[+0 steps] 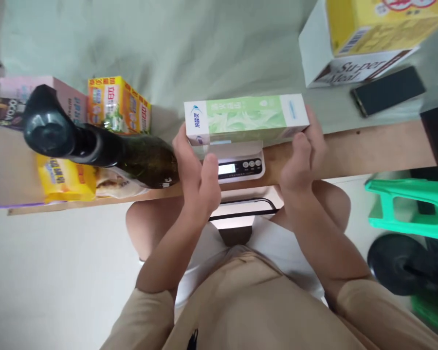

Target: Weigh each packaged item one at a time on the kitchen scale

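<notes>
A long green-and-white box (246, 117) rests on a small white kitchen scale (241, 166) at the table's near edge. My left hand (197, 167) grips the box's left end, its thumb down beside the scale's display. My right hand (302, 158) holds the right end of the same box. The scale's display and round buttons show just below the box.
A dark green bottle (95, 146) stands left of my left hand, with yellow snack packs (65, 182) and an orange-yellow box (118, 104) behind it. At the far right lie a white and yellow carton (365, 39) and a black phone (389, 91). A green stool (410, 204) stands right.
</notes>
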{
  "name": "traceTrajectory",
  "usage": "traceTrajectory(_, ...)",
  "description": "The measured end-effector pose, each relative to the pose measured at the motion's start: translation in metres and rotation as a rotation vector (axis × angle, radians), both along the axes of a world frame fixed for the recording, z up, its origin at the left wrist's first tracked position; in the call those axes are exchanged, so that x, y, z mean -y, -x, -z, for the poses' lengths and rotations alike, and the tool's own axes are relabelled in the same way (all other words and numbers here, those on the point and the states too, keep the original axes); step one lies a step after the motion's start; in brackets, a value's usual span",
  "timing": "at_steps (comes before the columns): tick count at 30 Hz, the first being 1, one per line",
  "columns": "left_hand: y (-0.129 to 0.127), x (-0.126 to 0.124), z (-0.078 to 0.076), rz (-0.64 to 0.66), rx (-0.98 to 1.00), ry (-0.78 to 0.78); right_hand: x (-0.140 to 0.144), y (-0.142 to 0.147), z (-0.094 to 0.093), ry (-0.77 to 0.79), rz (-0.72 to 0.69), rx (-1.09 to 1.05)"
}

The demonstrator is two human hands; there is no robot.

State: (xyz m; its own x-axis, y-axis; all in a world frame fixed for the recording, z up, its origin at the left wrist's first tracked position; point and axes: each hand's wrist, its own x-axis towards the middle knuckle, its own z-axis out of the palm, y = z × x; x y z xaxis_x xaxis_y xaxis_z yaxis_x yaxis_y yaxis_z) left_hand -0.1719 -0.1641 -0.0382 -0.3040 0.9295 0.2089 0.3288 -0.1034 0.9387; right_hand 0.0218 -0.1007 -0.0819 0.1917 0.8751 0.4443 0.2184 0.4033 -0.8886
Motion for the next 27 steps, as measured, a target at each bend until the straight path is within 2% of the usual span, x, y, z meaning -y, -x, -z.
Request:
traceTrajectory(5,0.002,-0.013,0.019,-0.091,0.058,0.002,0.008,-0.005,0.023,0.003,-0.002,0.109)
traceTrajectory(12,0.001,-0.013,0.047,-0.114,0.123,-0.020,0.006,0.002,0.021,0.055,-0.014,0.126)
traceTrajectory(15,-0.003,-0.006,0.047,-0.118,-0.001,-0.094,0.004,0.003,0.024,0.021,-0.055,0.046)
traceTrajectory(20,-0.028,0.006,0.043,-0.076,-0.329,-0.474,0.004,-0.003,0.032,-0.008,-0.116,-0.071)
traceTrajectory(23,-0.039,0.008,0.044,-0.019,-0.417,-0.475,0.006,-0.006,0.032,0.024,-0.082,-0.083)
traceTrajectory(27,-0.042,0.008,0.049,-0.038,-0.450,-0.506,0.007,-0.008,0.030,0.003,-0.082,-0.129)
